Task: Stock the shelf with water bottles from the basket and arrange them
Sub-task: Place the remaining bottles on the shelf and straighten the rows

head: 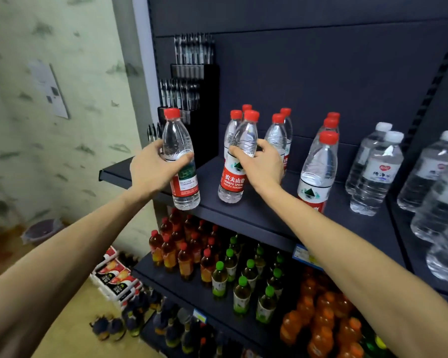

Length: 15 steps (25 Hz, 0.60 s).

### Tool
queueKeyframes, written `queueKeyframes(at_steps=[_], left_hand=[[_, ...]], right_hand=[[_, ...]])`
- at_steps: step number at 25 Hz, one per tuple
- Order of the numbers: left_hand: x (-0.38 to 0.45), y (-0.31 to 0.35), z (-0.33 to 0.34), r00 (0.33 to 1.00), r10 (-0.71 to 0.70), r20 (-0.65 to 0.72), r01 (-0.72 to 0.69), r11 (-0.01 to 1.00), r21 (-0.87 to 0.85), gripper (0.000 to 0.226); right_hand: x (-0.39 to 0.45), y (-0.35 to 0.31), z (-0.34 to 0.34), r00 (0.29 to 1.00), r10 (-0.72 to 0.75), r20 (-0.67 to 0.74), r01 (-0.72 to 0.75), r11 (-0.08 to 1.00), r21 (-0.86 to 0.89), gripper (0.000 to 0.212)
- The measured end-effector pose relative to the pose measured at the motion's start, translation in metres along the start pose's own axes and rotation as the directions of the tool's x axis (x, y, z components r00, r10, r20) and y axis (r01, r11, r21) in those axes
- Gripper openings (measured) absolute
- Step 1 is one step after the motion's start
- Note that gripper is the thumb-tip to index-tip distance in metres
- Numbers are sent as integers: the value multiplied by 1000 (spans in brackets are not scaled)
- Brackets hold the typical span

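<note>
At the near left edge of the dark upper shelf (pixel 243 215), the left hand (pixel 150 171) is wrapped around the waist of a red-capped water bottle (pixel 181 161), thumb on the near side and fingers curling round the label's top. That bottle looks to hang just in front of the shelf lip, its base at or past the edge; whether it touches the board I cannot tell.

Further right, the right hand (pixel 261 166) closes on the shoulder of a second bottle (pixel 234 164), which leans left with its base on the shelf. Behind and to the right stand more red-capped bottles (pixel 279 135) in loose rows, and the nearest one (pixel 318 171) sits close to the front edge. White-capped bottles (pixel 375 171) fill the far right. Lower shelves hold tea and orange drinks (pixel 321 319). No basket shows in view.

These bottles appear full, so each should feel moderately heavy for one hand. Their thin clear walls likely dent under a hard squeeze, and the smooth plastic may slip if damp. The ribbed waist just above the label seems the best place to hold: firm enough, narrow enough, and near the balance point. Gripping high by the cap would probably let the body swing and knock neighbours over.
</note>
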<state>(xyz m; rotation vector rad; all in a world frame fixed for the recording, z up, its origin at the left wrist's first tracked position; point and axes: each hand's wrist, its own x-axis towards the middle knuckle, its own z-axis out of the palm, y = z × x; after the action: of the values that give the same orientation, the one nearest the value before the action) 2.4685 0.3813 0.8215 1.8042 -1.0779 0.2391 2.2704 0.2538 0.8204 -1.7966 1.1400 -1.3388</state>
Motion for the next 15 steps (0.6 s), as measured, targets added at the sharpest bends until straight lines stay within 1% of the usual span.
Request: queueKeyframes(at_steps=[5, 7, 10, 12, 15], left_hand=[[11, -17, 14, 995, 32, 92, -28, 999, -44, 55], [16, -24, 17, 986, 70, 154, -64, 997, -45, 48], [28, -26, 23, 975, 120, 185, -105, 991, -87, 40], [34, -27, 32, 968, 148, 202, -122, 983, -137, 44], [35, -23, 45, 959, 181, 219, -143, 974, -178, 57]], right_hand=[[-7, 4, 13, 995, 15, -100, -25, 995, -96, 47], [-14, 2, 15, 990, 18, -140, -39, 989, -143, 45], [-22, -3, 13, 977, 21, -213, -68, 975, -214, 43], [-28, -3, 12, 970, 24, -244, -82, 970, -230, 42], [-35, -2, 5, 953, 29, -300, -106, 964, -242, 44]])
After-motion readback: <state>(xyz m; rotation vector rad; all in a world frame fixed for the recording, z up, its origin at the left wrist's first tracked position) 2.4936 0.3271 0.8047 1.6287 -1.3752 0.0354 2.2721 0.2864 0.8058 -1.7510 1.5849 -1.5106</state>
